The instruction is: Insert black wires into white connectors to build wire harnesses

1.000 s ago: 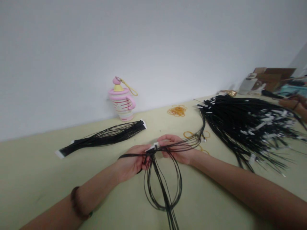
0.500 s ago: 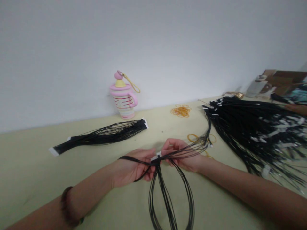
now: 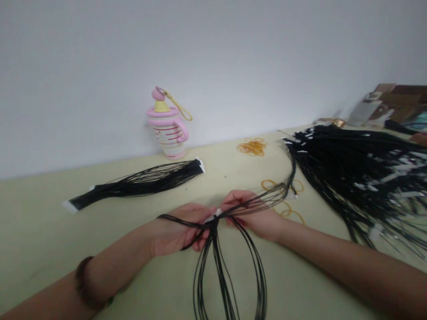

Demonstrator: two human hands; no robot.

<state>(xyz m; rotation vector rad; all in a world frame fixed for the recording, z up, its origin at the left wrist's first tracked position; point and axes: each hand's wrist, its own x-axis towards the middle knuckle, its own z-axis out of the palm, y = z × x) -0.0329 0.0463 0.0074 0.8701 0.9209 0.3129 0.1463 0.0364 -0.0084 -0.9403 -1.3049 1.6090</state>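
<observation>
Between my two hands is a black wire harness (image 3: 211,224) with a white connector end (image 3: 213,217). My left hand (image 3: 182,229) pinches it near the connector, and some strands wrap over the palm. Across from it, my right hand (image 3: 247,214) has its fingers closed at the right side of the same end, on the wires. Thin strands run over that hand to the right, towards a dark end near the rubber bands. Other wires hang in long loops below, out of the bottom of the view. Several fingertips are hidden behind the wires.
Another black wire harness (image 3: 147,180) lies at left. A pink striped cup (image 3: 167,133) stands by the wall. Rubber bands lie in a pile (image 3: 252,146) and loose (image 3: 293,215). A big heap of harnesses (image 3: 360,164) covers the right, with boxes (image 3: 393,104) and part of another person's hand (image 3: 419,139) beyond.
Both hands have shifted slightly left in view with the harness, and its hanging loops have swung left. The whole view has also shifted a little. The grip looks the same.
</observation>
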